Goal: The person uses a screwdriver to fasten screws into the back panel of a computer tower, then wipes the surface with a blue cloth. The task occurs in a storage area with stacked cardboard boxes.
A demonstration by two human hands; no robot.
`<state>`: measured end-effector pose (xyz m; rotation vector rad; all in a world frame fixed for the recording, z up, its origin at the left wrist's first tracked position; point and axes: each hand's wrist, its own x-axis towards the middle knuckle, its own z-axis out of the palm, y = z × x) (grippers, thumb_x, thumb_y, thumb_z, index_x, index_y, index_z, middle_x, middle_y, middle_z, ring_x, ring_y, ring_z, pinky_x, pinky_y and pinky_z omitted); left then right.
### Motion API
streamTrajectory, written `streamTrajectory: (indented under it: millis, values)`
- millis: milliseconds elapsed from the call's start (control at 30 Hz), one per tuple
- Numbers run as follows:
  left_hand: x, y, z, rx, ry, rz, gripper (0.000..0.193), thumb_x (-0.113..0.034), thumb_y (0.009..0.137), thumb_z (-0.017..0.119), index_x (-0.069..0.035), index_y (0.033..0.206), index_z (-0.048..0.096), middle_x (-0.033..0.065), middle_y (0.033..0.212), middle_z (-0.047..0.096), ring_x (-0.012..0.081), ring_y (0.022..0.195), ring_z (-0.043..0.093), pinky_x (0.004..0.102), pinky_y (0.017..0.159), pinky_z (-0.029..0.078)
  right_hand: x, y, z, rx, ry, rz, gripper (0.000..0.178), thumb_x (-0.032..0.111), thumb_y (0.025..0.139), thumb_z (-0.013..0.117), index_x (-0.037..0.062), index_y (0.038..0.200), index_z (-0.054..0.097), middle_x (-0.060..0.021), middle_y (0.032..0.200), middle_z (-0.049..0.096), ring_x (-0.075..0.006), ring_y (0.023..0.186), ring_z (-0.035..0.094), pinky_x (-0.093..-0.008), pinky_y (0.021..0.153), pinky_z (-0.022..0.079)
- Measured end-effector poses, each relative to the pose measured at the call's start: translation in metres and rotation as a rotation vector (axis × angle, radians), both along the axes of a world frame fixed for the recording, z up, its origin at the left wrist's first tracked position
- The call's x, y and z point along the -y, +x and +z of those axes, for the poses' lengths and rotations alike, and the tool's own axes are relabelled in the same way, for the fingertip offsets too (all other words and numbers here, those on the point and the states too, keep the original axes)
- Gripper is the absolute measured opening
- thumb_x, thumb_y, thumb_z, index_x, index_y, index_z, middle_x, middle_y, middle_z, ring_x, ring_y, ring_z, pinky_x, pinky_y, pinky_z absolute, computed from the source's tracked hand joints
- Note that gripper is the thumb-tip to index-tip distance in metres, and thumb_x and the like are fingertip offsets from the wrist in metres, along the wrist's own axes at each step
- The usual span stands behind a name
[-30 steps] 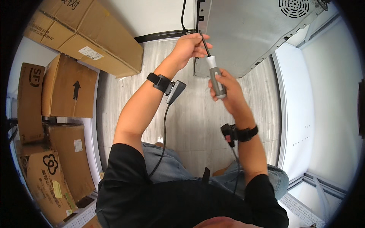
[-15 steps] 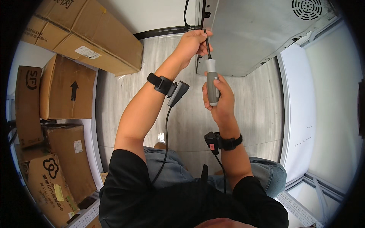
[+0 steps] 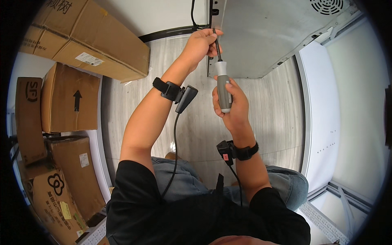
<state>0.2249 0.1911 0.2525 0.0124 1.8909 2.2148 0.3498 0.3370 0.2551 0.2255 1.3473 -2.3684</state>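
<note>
R hand (image 3: 233, 105) wrapped round the grey/white handle of a screwdriver (image 3: 224, 87), shaft pointing away from me; L hand (image 3: 201, 44) up at the tip end, thumb & fingers curled about the shaft, can't tell if they pinch it or only guide it; driver is in front of me, a bit R of centre, above the wood-look floor (image 3: 196, 122); tip sits by the near L edge of a big grey metal panel (image 3: 253, 38), contact unclear as my fingers cover that spot; panel fills the top R, w/ a round slotted vent (image 3: 326, 5) at its far side; black cable (image 3: 193, 14) hangs just L of the panel edge; white wall panel (image 3: 320, 106) closes off my R side.

Cardboard all down the L: tall box (image 3: 104, 47) nearest my L hand, lying b/w it & the other boxes; box w/ black arrow (image 3: 65, 100) below, narrow upright carton (image 3: 29, 122) beside it; then a brown box w/ white label (image 3: 73, 163) & a tilted carton w/ yellow sticker (image 3: 51, 200); contents hidden in all; black straps w/ small corded units on both wrists.
</note>
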Motion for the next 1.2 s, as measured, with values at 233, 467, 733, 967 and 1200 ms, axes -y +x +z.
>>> streamTrajectory:
  millis: [233,467,733,967,1200]
  values:
    - [-0.003,0.004,0.007,-0.027,-0.040,0.026,0.027,-0.018,0.098,0.040,-0.005,0.112,0.060,0.0029,0.071,0.062,0.0067,0.056,0.051,0.0222,0.058,0.042,-0.006,-0.003,-0.002,0.072,-0.256,0.026,0.043,0.030,0.092,0.038,-0.0011,0.120,0.047,-0.0062,0.069,0.055,-0.0133,0.042,0.044,-0.0256,0.039,0.032]
    - [0.002,0.006,0.008,-0.019,-0.057,0.016,0.027,-0.020,0.098,0.041,-0.007,0.111,0.061,0.0025,0.072,0.063,0.0064,0.057,0.051,0.0222,0.058,0.042,-0.001,0.001,0.003,0.079,-0.279,0.022,0.036,0.025,0.093,0.042,-0.0006,0.117,0.046,-0.0084,0.073,0.056,-0.0158,0.049,0.050,-0.0267,0.041,0.036]
    - [0.010,0.008,0.014,0.015,-0.119,0.011,0.025,-0.020,0.095,0.048,-0.003,0.110,0.060,0.0033,0.072,0.064,0.0066,0.059,0.054,0.0221,0.057,0.045,0.014,0.003,0.003,-0.007,0.074,-0.024,0.033,0.014,0.088,0.060,0.0014,0.114,0.044,-0.0062,0.079,0.055,-0.0152,0.062,0.058,-0.0287,0.049,0.048]
    - [0.005,0.007,0.005,-0.005,-0.179,0.063,0.027,-0.012,0.083,0.069,0.000,0.106,0.061,0.0013,0.069,0.060,0.0071,0.055,0.054,0.0222,0.051,0.047,0.028,-0.003,-0.042,-0.138,0.469,-0.110,0.038,0.011,0.084,0.066,0.0021,0.114,0.044,-0.0046,0.082,0.053,-0.0125,0.065,0.057,-0.0277,0.051,0.048]
    - [0.013,0.004,0.001,0.019,-0.105,0.052,0.030,-0.008,0.085,0.067,0.005,0.110,0.058,0.0079,0.077,0.066,0.0088,0.056,0.057,0.0212,0.052,0.049,0.004,-0.011,-0.041,-0.020,-0.083,0.204,0.042,0.026,0.090,0.057,0.0021,0.123,0.044,-0.0117,0.092,0.059,-0.0201,0.072,0.062,-0.0302,0.055,0.050]
